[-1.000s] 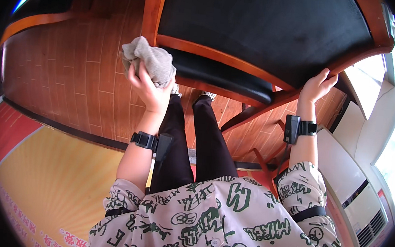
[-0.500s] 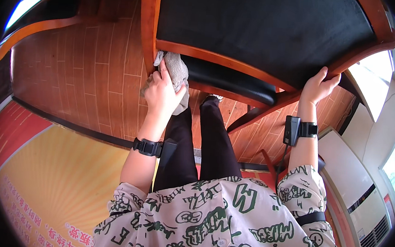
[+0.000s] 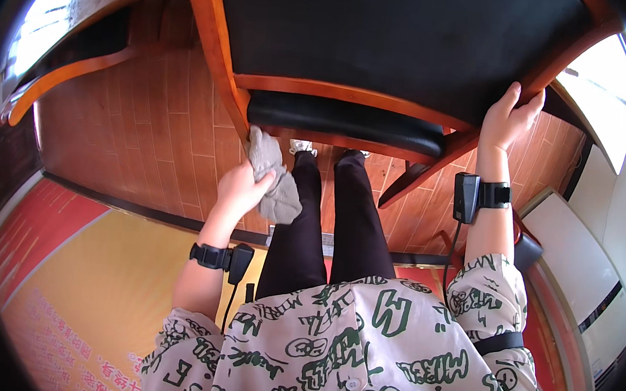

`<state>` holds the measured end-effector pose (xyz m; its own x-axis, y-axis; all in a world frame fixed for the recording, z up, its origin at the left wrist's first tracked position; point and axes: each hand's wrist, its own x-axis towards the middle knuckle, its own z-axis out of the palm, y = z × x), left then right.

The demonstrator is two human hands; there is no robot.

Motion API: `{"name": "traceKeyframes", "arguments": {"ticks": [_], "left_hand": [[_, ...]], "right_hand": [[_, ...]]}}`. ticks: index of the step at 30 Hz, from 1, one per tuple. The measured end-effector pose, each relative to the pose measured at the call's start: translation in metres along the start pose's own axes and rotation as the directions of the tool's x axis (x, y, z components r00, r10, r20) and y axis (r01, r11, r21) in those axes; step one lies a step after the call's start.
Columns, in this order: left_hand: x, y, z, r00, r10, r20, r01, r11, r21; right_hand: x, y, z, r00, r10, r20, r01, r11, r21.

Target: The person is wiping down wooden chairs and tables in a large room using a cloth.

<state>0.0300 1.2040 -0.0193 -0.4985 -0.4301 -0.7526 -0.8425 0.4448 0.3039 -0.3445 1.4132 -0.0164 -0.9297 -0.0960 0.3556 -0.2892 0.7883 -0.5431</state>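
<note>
A wooden chair [image 3: 350, 92] with a black padded back [image 3: 384, 39] and a black seat [image 3: 348, 122] stands in front of me. My left hand [image 3: 238, 192] grips a grey cloth [image 3: 276, 181] by the chair's left wooden post [image 3: 218, 48], near its lower part. The cloth's upper end touches the post, and the rest hangs toward my leg. My right hand [image 3: 508, 123] is closed around the chair's right wooden post [image 3: 563, 59], with the fingertips partly hidden behind it.
Another black-and-wood chair [image 3: 73, 66] stands at the far left. Brown plank-like tiles [image 3: 141, 138] cover the floor. A white upright appliance [image 3: 572, 260] is at the right, and a red and yellow printed panel [image 3: 101, 267] lies at the lower left.
My left hand and the cloth have moved down along the left post, toward me. The chair appears tilted differently in view. My right hand keeps its hold.
</note>
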Motion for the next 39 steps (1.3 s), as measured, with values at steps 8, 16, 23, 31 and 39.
{"name": "traceKeyframes", "arguments": {"ticks": [8, 16, 23, 31, 39], "left_hand": [[0.004, 0.046, 0.023, 0.942, 0.288, 0.171, -0.179, 0.865, -0.469], [0.028, 0.174, 0.034, 0.688, 0.711, 0.148, -0.553, 0.645, -0.526], [0.036, 0.19, -0.054, 0.439, 0.779, -0.448, -0.676, 0.615, 0.406], [0.093, 0.178, -0.096, 0.413, 0.83, -0.375, -0.46, 0.546, 0.7], [0.096, 0.179, -0.094, 0.389, 0.852, -0.351, -0.324, 0.483, 0.814]], "right_hand": [[-0.02, -0.008, -0.034, 0.911, -0.411, -0.034, 0.411, 0.901, 0.136], [-0.166, -0.005, -0.084, 0.729, -0.273, 0.628, -0.177, 0.811, 0.558], [-0.105, 0.046, -0.123, 0.974, -0.046, 0.224, -0.034, 0.94, 0.339], [-0.105, 0.07, -0.048, 0.968, 0.111, 0.224, -0.167, 0.954, 0.248], [-0.253, 0.145, -0.068, 0.586, 0.506, 0.633, -0.507, 0.838, -0.2]]}}
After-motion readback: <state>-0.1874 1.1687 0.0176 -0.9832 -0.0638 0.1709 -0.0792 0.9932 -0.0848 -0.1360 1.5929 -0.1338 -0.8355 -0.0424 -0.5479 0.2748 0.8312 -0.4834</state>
